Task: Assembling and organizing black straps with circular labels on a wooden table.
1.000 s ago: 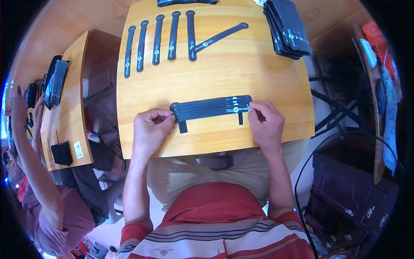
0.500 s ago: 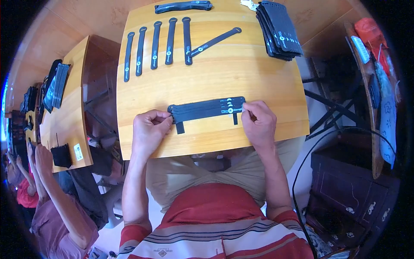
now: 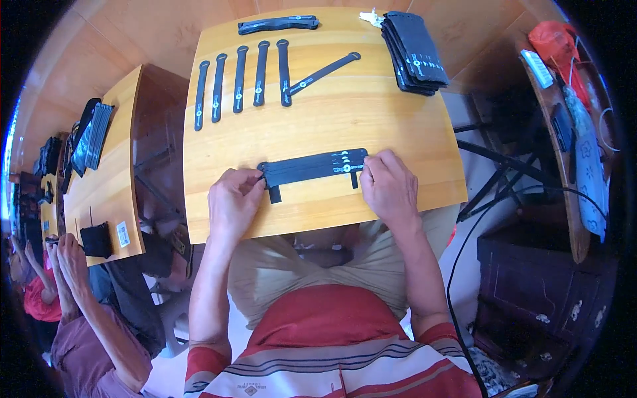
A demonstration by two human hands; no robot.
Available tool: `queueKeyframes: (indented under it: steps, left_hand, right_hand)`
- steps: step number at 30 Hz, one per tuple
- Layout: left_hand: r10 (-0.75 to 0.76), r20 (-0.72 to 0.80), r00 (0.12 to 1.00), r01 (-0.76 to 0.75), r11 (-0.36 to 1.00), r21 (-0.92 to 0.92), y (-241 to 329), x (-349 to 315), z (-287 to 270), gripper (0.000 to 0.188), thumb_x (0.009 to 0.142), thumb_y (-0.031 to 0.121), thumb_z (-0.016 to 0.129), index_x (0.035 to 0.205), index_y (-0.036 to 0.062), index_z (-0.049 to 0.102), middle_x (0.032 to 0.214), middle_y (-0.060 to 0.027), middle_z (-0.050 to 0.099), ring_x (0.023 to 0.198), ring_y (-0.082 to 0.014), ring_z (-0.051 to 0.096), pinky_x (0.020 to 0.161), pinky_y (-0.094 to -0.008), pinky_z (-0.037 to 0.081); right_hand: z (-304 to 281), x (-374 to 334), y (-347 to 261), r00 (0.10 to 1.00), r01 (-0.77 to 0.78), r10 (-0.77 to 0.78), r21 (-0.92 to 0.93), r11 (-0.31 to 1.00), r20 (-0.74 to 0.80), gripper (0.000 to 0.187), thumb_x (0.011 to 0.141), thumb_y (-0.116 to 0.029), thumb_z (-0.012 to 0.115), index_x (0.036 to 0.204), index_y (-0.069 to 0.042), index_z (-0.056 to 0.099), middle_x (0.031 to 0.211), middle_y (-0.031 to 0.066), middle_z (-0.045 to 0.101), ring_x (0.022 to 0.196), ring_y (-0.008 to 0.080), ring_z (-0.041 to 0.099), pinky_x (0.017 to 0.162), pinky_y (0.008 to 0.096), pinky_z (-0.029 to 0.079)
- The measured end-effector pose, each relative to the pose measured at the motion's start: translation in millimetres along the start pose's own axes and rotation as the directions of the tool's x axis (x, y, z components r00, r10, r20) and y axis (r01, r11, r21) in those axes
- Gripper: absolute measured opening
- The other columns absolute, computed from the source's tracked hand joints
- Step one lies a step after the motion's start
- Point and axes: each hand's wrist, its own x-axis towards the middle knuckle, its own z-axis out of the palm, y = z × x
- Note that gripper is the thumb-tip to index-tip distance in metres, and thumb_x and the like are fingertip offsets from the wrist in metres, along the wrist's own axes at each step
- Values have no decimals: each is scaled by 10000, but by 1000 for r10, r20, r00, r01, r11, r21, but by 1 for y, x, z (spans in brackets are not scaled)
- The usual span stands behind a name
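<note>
A fanned set of black straps with white print (image 3: pixel 302 168) lies crosswise near the front of the wooden table. My left hand (image 3: pixel 233 200) pinches its left end between thumb and fingers. At the right end, my right hand (image 3: pixel 391 188) has its fingers closed on the straps' edge. Two short black strips (image 3: pixel 275 194) stick out from under the set toward me, one near each end. Farther off, several single black straps (image 3: pixel 239 79) lie upright in a row, and one slanted strap (image 3: pixel 325 73) touches the rightmost of them.
A bundle of black straps (image 3: pixel 279 25) lies at the table's far edge. A thick stack of black straps (image 3: pixel 415 53) sits at the far right corner, beside a white scrap (image 3: pixel 371 18). Left, a co-worker's hands (image 3: pixel 70 255) work at another table (image 3: pixel 106 192). A dark cabinet (image 3: pixel 537 292) stands right.
Both hands stay at the ends of the strap set, with the right fingers curled farther over its edge. The view has shifted slightly. The co-worker's hands have come lower.
</note>
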Motion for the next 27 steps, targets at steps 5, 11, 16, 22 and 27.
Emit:
queueKeyframes:
  steps: [5,11,16,22,27]
  left_hand:
    - [260,-65,964,-215,897,387,24,-18,9,198,854,123,762,1028,28,746,1147,-161,706,916,-264,720,770,-362,579]
    - [505,285,815,-579,685,442,28,-27,34,556,981,371,604,1369,-26,568,1489,-201,500,1446,-313,409,1199,-481,291]
    - [433,386,814,-575,693,435,18,-28,13,629,1014,421,524,1481,4,457,1591,-154,386,1505,-273,316,1242,-484,175]
    - [354,441,825,-534,743,404,-4,-25,-19,628,1014,400,520,1517,39,415,1613,-132,355,1514,-270,293,1246,-477,172]
    - [382,394,836,-532,741,410,-11,-29,-18,622,1004,408,554,1496,41,453,1600,-121,383,1503,-252,320,1240,-467,198]
  right_hand:
    - [-8,-1,-10,994,0,16,-150,989,106,128,885,-159,644,908,-38,678,977,85,614,938,293,641,713,452,573]
    - [7,-10,-50,947,245,-231,-36,969,222,445,948,-293,636,1284,-2,641,1436,125,550,1383,324,454,1152,447,366]
    - [5,-19,-30,926,189,-194,46,981,325,567,985,-367,589,1417,-4,534,1552,123,448,1490,302,323,1220,456,256]
    - [0,-15,-28,913,183,-213,118,976,347,535,975,-327,599,1386,13,559,1530,132,470,1475,304,344,1216,450,268]
    - [-15,11,-14,940,107,-184,264,959,288,369,938,-266,657,1200,-8,678,1310,152,643,1266,321,570,1067,420,450]
